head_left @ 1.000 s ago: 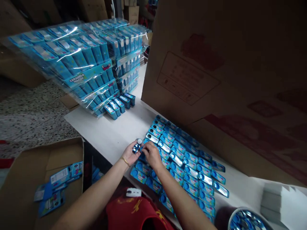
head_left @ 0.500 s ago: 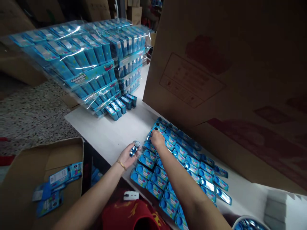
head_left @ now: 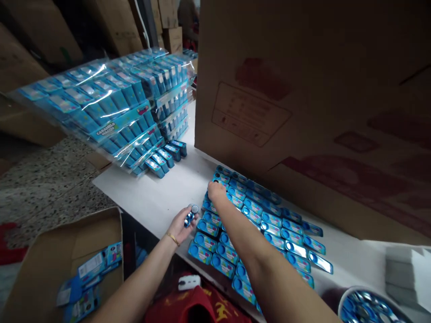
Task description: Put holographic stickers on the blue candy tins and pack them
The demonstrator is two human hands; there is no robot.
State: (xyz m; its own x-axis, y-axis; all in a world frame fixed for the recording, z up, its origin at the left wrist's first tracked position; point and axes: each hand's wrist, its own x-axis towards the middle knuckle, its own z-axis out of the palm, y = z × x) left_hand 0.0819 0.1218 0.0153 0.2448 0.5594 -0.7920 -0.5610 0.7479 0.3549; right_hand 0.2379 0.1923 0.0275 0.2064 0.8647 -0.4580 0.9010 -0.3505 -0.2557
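Note:
Several small blue open boxes (head_left: 266,222) lie in rows on the white table (head_left: 168,193). My left hand (head_left: 183,222) is curled round a short stack of shiny round blue-and-silver pieces (head_left: 190,214), just left of the rows. My right hand (head_left: 217,192) reaches over the rows, its closed fingertips pressed down on a box near the far left corner of the grid. What lies under those fingertips is hidden.
Shrink-wrapped packs of blue boxes (head_left: 111,112) are stacked at the table's far left, with several loose boxes (head_left: 164,157) in front. A large cardboard carton (head_left: 303,98) stands behind the rows. An open carton (head_left: 67,264) sits on the floor at left. A round tub (head_left: 367,307) holds more pieces.
My right hand left the stack in my left hand and reached out to the far boxes, where it now presses down. The left hand stayed put with the stack.

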